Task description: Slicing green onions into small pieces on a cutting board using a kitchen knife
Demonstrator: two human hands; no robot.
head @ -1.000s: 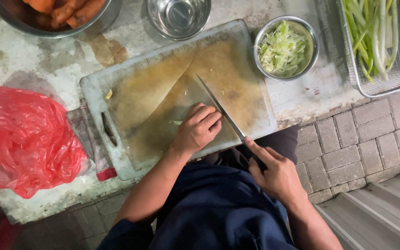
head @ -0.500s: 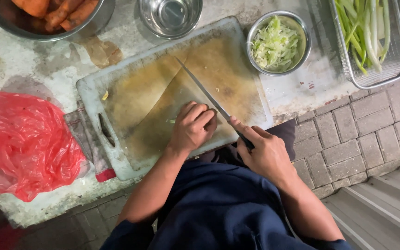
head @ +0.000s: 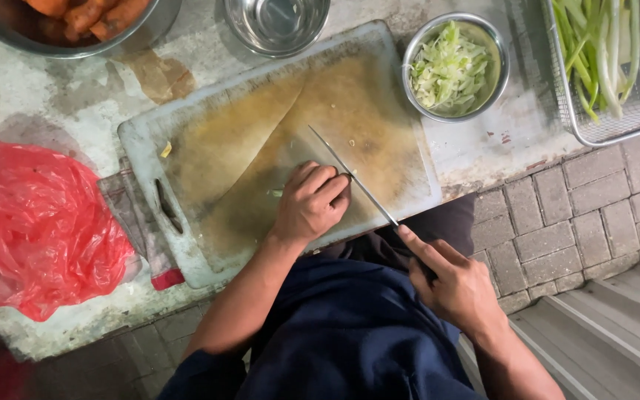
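Knife [head: 350, 178] lies blade-flat across the stained cutting board [head: 209, 148], gripped by the right hand [head: 457, 285]; the left hand [head: 311, 204], curled loosely, touches the blade, so a slip could nick its fingers.

A single camera, worn on the person's head, looks almost straight down over the lap onto a low, stained white stone work surface [head: 53, 96]. It sits close above the work: the worn white plastic cutting board [head: 209, 148] fills the middle of the frame, with the left hand [head: 309, 204] on it and the right hand [head: 457, 285] just below its near edge. The far side of the surface runs along the top of the picture, where bowls are cut off by the frame; the person's dark blue clothing fills the bottom. Grey paving bricks [head: 557, 200] show at the right. No second view shares this scene
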